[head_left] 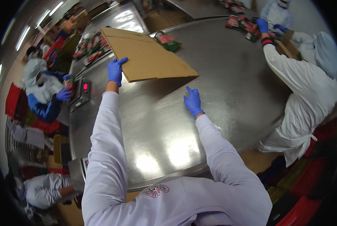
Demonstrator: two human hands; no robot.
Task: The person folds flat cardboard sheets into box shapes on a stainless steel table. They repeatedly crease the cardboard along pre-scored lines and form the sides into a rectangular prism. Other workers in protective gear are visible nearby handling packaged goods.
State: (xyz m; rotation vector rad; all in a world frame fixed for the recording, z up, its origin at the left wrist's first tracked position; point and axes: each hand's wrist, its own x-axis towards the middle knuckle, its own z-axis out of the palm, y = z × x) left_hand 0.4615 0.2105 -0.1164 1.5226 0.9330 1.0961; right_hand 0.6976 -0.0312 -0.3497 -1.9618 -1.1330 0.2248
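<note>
A flat, folded brown cardboard box (146, 56) is tilted up over the steel table (228, 75). My left hand (115, 71), in a blue glove, grips its near left edge with the thumb on top. Its right corner hangs just above the metal, casting a shadow below. My right hand (193, 101), also blue-gloved, is apart from the cardboard, just below that corner. Its index finger and thumb are stretched out, and nothing shows in it. Behind the cardboard lies a green and red bag (167, 41).
At left, a co-worker (44, 86) holds a packet by a scale (81, 94) with a red display. More bags (93, 49) lie at far left. At right, a white-clad co-worker (304, 83) reaches toward bags (247, 26) and an open carton (287, 45). Red crates (300, 214) stand lower right.
</note>
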